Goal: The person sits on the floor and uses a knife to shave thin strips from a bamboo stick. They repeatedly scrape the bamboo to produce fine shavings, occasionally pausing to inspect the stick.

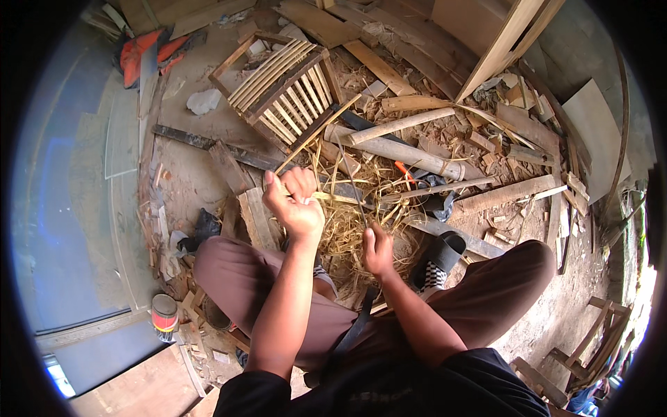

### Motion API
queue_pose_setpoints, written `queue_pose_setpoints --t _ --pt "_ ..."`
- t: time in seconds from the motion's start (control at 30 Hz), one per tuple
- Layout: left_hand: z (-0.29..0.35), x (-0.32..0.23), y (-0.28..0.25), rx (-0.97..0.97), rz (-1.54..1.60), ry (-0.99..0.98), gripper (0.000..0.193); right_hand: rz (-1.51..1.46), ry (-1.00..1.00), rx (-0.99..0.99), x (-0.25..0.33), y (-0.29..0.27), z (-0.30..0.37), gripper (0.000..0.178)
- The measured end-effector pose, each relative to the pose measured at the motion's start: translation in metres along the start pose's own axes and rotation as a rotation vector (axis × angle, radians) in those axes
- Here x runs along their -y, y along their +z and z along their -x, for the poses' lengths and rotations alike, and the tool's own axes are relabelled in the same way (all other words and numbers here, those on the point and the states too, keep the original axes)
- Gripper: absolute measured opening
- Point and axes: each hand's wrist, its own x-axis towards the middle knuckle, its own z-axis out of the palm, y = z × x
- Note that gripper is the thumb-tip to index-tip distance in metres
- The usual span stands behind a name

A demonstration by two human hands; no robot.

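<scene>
My left hand point(299, 201) is closed in a fist, raised in front of my left knee. A pale yellow bamboo strip point(337, 199) comes out of its right side. Another long thin strip point(323, 131) slants from beside that fist up and right past the slatted crate; whether the hand holds it too, I cannot tell. Lower and to the right, my right hand point(377, 251) is closed around the lower end of a knife, its handle hidden by the fingers. The knife's thin dark blade point(353, 179) points up and slightly left, crossing the strip.
Yellow shavings point(379, 208) pile up between my feet. Beyond them lie a bamboo pole point(410, 154), wood offcuts and a slatted wooden crate point(285, 90). A tin can point(165, 314) stands left of my knee. A black sandal point(448, 251) is on my right foot.
</scene>
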Motion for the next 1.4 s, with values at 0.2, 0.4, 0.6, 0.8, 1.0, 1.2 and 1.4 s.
queue_pose_setpoints --t 0.2,0.4,0.6,0.8,1.0,1.2,1.4 --pt "-0.008 -0.005 -0.009 -0.106 0.052 -0.019 0.058 0.391 0.437 -0.123 -0.164 0.029 0.007 0.088" --pt "-0.011 -0.017 -0.018 -0.039 0.094 -0.051 0.054 -0.053 0.699 0.071 -0.136 0.012 -0.003 0.082" --pt "-0.006 -0.025 -0.024 0.054 0.102 -0.110 0.052 0.153 0.258 0.131 -0.083 0.006 -0.001 0.043" --pt "0.003 -0.018 -0.013 0.111 0.071 -0.069 0.053 -0.037 0.123 0.122 -0.030 0.010 -0.006 0.024" --pt "0.008 -0.015 -0.007 0.061 0.072 -0.061 0.055 -0.066 0.181 0.080 -0.023 0.024 -0.008 0.023" --pt "0.009 -0.012 -0.006 0.068 0.047 -0.031 0.057 -0.249 -0.227 -0.132 0.037 0.016 -0.009 0.021" --pt "0.006 -0.009 -0.014 0.029 0.068 -0.026 0.057 -0.035 0.272 0.080 -0.053 0.036 -0.025 0.031"
